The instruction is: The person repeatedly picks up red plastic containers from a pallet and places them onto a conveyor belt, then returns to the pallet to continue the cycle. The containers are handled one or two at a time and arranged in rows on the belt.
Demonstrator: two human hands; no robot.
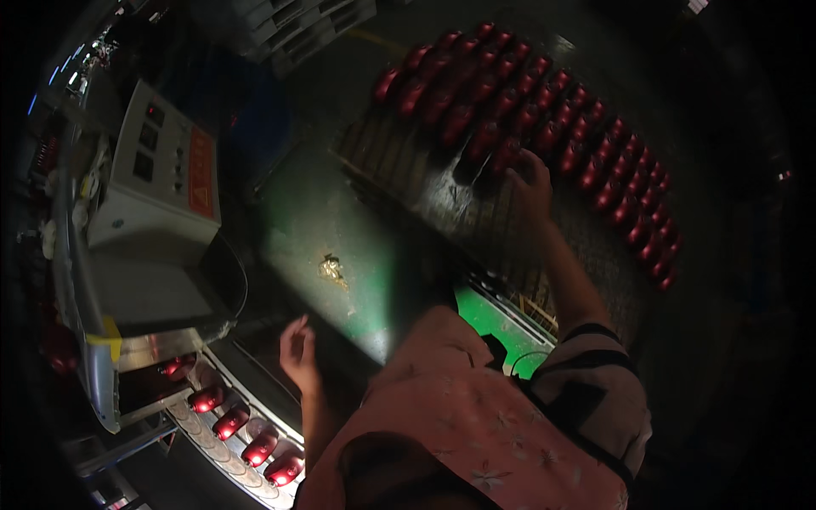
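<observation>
Grey metal is forming the control box [161,200] at the far left, its panel facing up and bearing an orange label [201,170]. Below it, a curved conveyor [204,433] is carrying 5 glossy red containers [260,450], their long axes slanting from upper right to lower left, most with the narrow end pointing lower left. Just right of these, the left hand [299,353] is hanging in the air, half-open, fingers loosely bent. Beyond it, a crumpled yellowish scrap [333,270] is lying on the green floor [297,221]. Farther right, a dark slatted platform [408,174] is holding many red containers in slanting rows. At the near edge of those rows, 1 dark red container [505,156] is sitting beside the fingers of the right hand [529,180], its long axis also running from upper right to lower left; which end is its neck, I cannot tell. That hand is curving thumb and fingers around its near side, but whether they are gripping it, I cannot tell.
</observation>
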